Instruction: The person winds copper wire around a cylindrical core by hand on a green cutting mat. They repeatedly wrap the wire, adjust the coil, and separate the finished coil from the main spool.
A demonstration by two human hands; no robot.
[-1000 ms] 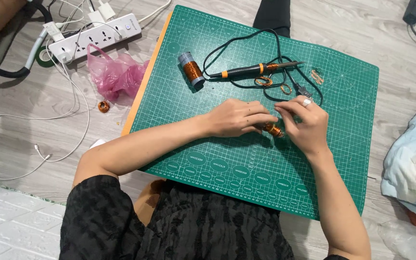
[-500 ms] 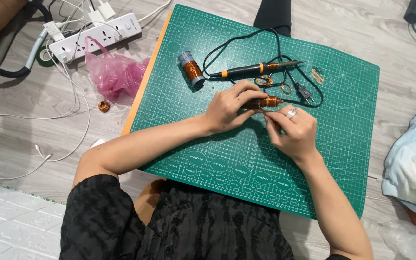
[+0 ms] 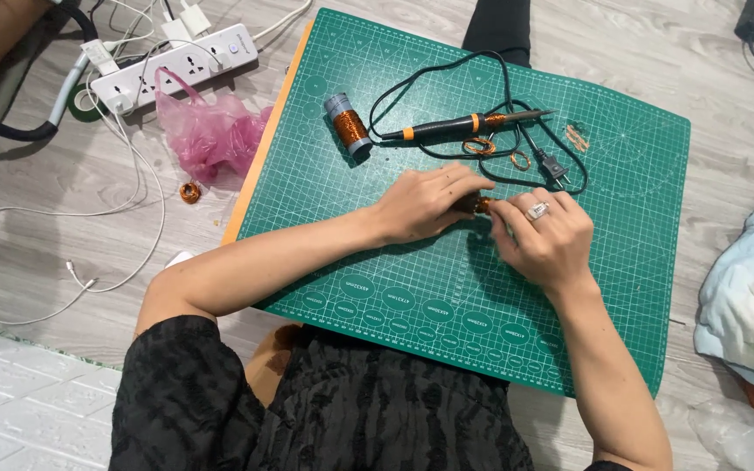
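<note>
- green gridded cutting mat (image 3: 412, 262) on the wood-look floor; on it a spool of copper wire (image 3: 348, 126), a black-and-orange soldering iron (image 3: 460, 126) with its looped black cord (image 3: 447, 74), and two small copper rings (image 3: 499, 153).
- off the mat: pink plastic bag (image 3: 207, 131), white power strip (image 3: 176, 68), pale cloth (image 3: 748, 296) at right.
- nothing blocks the hands.
- left hand (image 3: 425, 202) and right hand (image 3: 543, 240) meet mid-mat, fingertips pinched together on a small copper coil (image 3: 480, 205), mostly hidden between them.
- the coil shows shiny, ribbed, cylinder-like.
</note>
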